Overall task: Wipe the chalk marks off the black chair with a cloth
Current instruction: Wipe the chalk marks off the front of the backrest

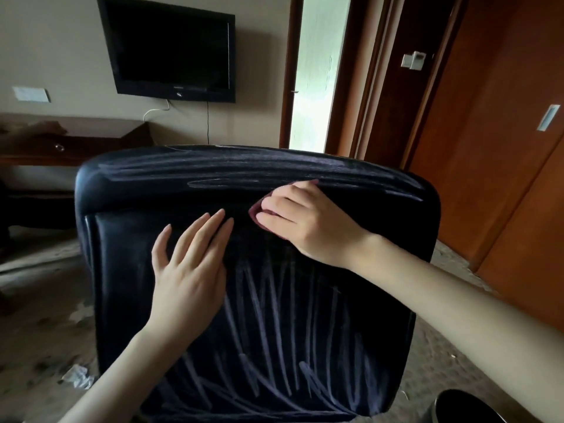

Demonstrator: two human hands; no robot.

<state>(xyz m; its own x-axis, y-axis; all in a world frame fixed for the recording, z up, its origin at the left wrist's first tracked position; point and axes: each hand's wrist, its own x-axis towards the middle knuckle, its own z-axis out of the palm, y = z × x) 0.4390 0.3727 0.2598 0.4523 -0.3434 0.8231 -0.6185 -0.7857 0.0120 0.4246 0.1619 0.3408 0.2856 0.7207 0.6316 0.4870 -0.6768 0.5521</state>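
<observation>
Left hand [189,270] flat, fingers straight, steadying black leather chair [128,254]; right hand [308,227] clutching dark red cloth [258,209] against white chalk marks [274,325].

a black television [171,50] hangs on the beige wall above a dark wooden desk [76,138]. crumpled plastic [77,377] lies on the worn carpet [39,300] at lower left; a black bin [476,407] sits at lower right, below reddish wooden doors [503,148].

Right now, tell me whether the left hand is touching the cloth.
Apart. The head view shows a strip of black chair between the left hand and the cloth, which the right hand grips.
</observation>
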